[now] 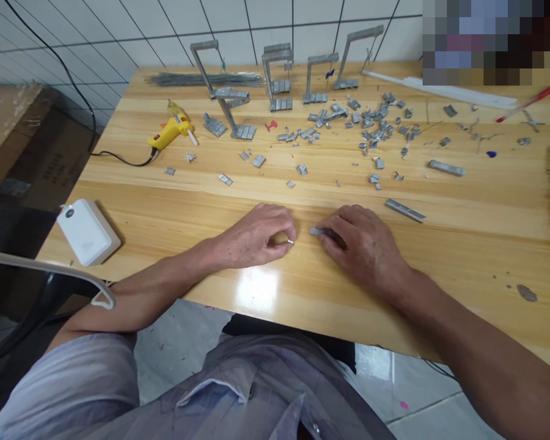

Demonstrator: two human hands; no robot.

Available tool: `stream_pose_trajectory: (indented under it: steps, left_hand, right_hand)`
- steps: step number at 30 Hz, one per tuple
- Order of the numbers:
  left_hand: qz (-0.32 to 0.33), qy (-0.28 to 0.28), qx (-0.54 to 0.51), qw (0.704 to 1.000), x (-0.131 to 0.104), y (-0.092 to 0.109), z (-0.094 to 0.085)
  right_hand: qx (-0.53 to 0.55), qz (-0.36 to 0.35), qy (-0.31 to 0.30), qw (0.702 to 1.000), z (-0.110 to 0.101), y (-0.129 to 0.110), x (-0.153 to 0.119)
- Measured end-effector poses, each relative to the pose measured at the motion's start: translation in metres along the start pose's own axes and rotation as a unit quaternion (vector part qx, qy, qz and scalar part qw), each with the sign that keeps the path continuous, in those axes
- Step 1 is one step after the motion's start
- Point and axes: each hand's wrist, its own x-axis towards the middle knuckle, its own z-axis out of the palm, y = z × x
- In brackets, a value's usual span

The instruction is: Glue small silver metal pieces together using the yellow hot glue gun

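My left hand [260, 235] is pinched closed over the wooden table, thumb against fingertips. A tiny pale piece [290, 242] sticks out at its fingertips, too small to name. Just to its right, my right hand [364, 244] grips a short grey metal strip [316, 231] that looks like a row of staples; its near end shows and the rest lies under the fingers. The two hands are a small gap apart. Beyond my right hand lies another grey strip [406, 210], with a similar grey strip [447, 167] farther back.
Several grey metal stands [245, 131] rise at the back, before a bundle of thin wires [206, 79]. Scattered metal pieces [380, 125] cover the back middle. A yellow glue gun [167, 132] and a white power bank [88, 232] lie left. A red pen [527, 105] lies right.
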Motion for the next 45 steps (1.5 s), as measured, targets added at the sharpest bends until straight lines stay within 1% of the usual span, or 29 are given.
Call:
stream_pose_trajectory:
  steps: [6,10,12,15,19,21,23,24,26,28,30,32,36,40,45]
  left_hand:
    - [-0.014,0.032,0.009,0.999,0.0,-0.004,0.003]
    - [-0.024,0.075,0.034,0.996,0.003,-0.007,0.004]
    - [-0.029,0.083,0.044,0.995,0.004,-0.007,0.005]
    - [-0.02,0.072,0.068,0.995,0.005,-0.008,0.006]
    - [-0.01,0.061,0.082,0.995,0.004,-0.012,0.008]
    - [-0.012,0.067,0.077,0.995,0.004,-0.015,0.01]
    - [-0.019,0.073,0.07,0.995,0.004,-0.017,0.012]
    - [-0.022,0.075,0.067,0.995,0.003,-0.018,0.013]
    - [-0.021,0.074,0.067,0.995,0.003,-0.02,0.015]
    - [-0.014,0.069,0.071,0.995,0.002,-0.021,0.016]
    - [-0.01,0.067,0.076,0.995,0.002,-0.023,0.016]
    - [-0.01,0.07,0.079,0.994,0.001,-0.024,0.017]
    - [-0.011,0.078,0.078,0.994,0.002,-0.027,0.02]
    - [-0.013,0.086,0.082,0.993,0.003,-0.028,0.022]
    - [-0.019,0.079,0.084,0.993,0.005,-0.027,0.022]
  right_hand:
    - [0.015,0.012,-0.009,1.0,-0.001,-0.001,0.0]
    - [0.021,0.019,-0.016,0.999,-0.004,-0.002,0.001]
    - [0.02,0.019,-0.006,1.0,-0.005,-0.002,0.001]
    - [0.018,0.025,0.026,0.999,-0.004,-0.001,0.001]
    - [0.042,0.066,0.07,0.994,-0.008,0.003,0.003]
    - [0.052,0.108,0.094,0.988,-0.018,0.009,0.006]
    - [0.04,0.164,0.114,0.979,-0.033,0.017,0.008]
    - [0.025,0.184,0.11,0.977,-0.042,0.022,0.01]
    - [-0.016,0.201,0.1,0.974,-0.058,0.034,0.013]
    - [-0.065,0.196,0.082,0.975,-0.069,0.048,0.017]
    - [-0.104,0.182,0.07,0.975,-0.074,0.061,0.021]
    - [-0.128,0.17,0.036,0.976,-0.072,0.071,0.025]
    - [-0.158,0.182,-0.014,0.97,-0.063,0.083,0.033]
    - [-0.183,0.194,-0.03,0.963,-0.054,0.09,0.04]
    - [-0.203,0.218,-0.05,0.953,-0.047,0.093,0.044]
